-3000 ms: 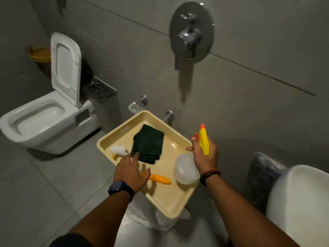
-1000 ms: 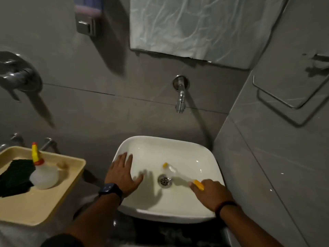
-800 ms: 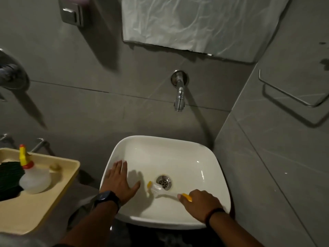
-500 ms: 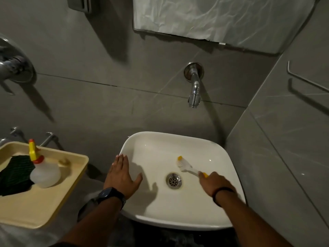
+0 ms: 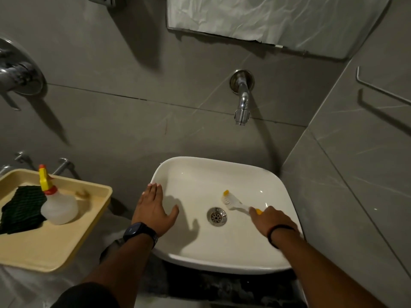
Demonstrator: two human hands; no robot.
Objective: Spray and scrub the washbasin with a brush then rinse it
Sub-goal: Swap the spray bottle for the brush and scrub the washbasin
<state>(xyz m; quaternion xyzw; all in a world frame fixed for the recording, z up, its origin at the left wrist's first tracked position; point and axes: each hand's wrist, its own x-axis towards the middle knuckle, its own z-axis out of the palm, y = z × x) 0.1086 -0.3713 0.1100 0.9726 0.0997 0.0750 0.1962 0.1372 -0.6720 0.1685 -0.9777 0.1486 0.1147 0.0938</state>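
Observation:
The white washbasin (image 5: 200, 172) sits low in the middle of the head view, with a metal drain (image 5: 216, 216) at its bottom. My right hand (image 5: 270, 221) grips the yellow end of a white brush (image 5: 231, 202), whose head lies inside the bowl just right of the drain. My left hand (image 5: 153, 211) rests flat and open on the basin's left rim. A clear spray bottle (image 5: 58, 206) with a yellow nozzle stands on the beige tray (image 5: 51, 247) at the left.
A chrome tap (image 5: 242, 103) juts from the grey wall above the basin. A dark green cloth (image 5: 21, 210) lies on the tray. A shower mixer (image 5: 15, 74) is on the left wall, a towel rail (image 5: 382, 90) on the right wall.
Three seconds ago I held the spray bottle over the tray. Since then the brush has swept back and forth across the bowl, from left of the drain to its right; my left hand stays on the rim.

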